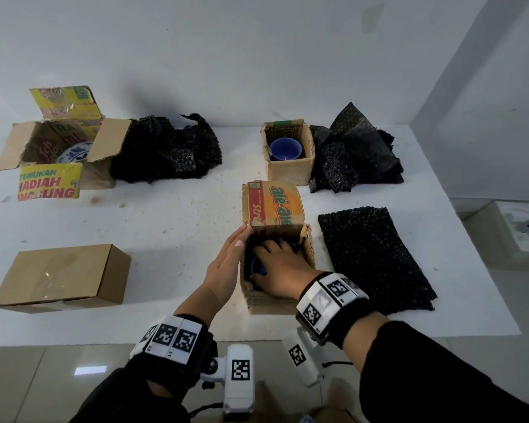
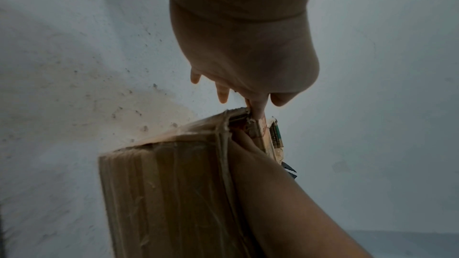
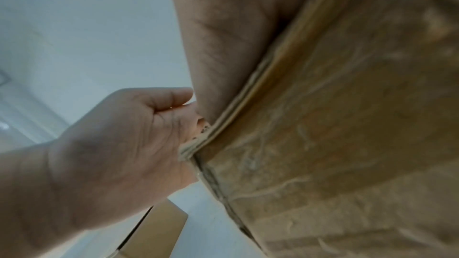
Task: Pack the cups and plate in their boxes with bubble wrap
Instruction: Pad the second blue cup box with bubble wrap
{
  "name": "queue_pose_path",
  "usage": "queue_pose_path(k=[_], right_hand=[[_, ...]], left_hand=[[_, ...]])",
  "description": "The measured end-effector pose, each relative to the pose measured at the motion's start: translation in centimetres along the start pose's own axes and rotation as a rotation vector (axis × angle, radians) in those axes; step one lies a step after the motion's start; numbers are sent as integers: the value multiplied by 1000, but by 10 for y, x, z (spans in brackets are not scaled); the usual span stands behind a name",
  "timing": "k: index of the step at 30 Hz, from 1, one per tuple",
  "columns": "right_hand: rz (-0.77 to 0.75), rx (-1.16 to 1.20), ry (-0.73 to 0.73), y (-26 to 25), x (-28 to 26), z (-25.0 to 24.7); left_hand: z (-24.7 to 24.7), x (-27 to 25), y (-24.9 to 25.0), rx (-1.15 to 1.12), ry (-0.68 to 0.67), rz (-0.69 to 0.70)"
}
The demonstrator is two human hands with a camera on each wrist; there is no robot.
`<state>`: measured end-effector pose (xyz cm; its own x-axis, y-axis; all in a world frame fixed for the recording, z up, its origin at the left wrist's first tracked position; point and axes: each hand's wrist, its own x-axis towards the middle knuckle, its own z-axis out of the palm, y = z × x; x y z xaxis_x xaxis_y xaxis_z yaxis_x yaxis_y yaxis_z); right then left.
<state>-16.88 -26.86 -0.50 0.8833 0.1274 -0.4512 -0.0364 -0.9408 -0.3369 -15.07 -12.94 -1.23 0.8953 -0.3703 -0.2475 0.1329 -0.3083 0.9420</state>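
A small cardboard box (image 1: 269, 302) with an orange "ale-ale" flap (image 1: 275, 207) standing up sits at the table's front middle. Inside it a blue cup (image 1: 258, 265) shows between my fingers. My right hand (image 1: 277, 264) reaches down into the box, fingers and thumb curled over the cup. My left hand (image 1: 234, 245) lies flat with straight fingers against the box's left wall (image 2: 168, 193). The right wrist view shows only the box's side (image 3: 347, 125) and my left palm (image 3: 119, 144). A second blue cup (image 1: 286, 149) sits in an open box (image 1: 290, 170) behind. A blue-and-white plate (image 1: 74, 152) lies in the big open box (image 1: 98, 175) at back left.
A flat black bubble wrap sheet (image 1: 376, 257) lies right of the near box. Crumpled black bubble wrap piles sit beside the plate box (image 1: 168, 154) and beside the far cup box (image 1: 355, 154). A shut brown box (image 1: 61, 276) rests front left on the white table (image 1: 171, 227).
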Motion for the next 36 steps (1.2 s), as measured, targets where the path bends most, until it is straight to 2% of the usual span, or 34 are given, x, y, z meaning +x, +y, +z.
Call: queue_pose_path(k=[4, 7, 9, 12, 14, 16, 19, 23, 25, 30, 32, 36], right_hand=[[-128, -32, 113, 6, -25, -12], [-249, 94, 298, 21, -49, -27], [-262, 218, 444, 41, -64, -37], [-140, 316, 585, 90, -78, -45], [-3, 326, 588, 128, -81, -45], [132, 297, 538, 164, -83, -43], [260, 230, 415, 208, -88, -36], [393, 321, 317, 243, -89, -19], [460, 371, 292, 251, -87, -12], [518, 540, 350, 257, -82, 3], [529, 543, 364, 258, -80, 7], [522, 562, 291, 260, -78, 6]], left_hand=[[2, 1, 21, 180, 93, -66], [14, 3, 42, 499, 223, -82], [28, 4, 55, 623, 320, -46], [62, 4, 80, 590, 345, 151], [94, 3, 95, 505, 255, 269], [128, 5, 101, 486, 153, 298], [170, 14, 91, 472, 65, 184], [203, 23, 56, 406, 14, -166], [216, 25, 40, 431, 34, -274], [230, 30, 29, 489, 179, -364], [234, 35, 27, 428, 203, -427], [238, 41, 27, 305, 215, -510]])
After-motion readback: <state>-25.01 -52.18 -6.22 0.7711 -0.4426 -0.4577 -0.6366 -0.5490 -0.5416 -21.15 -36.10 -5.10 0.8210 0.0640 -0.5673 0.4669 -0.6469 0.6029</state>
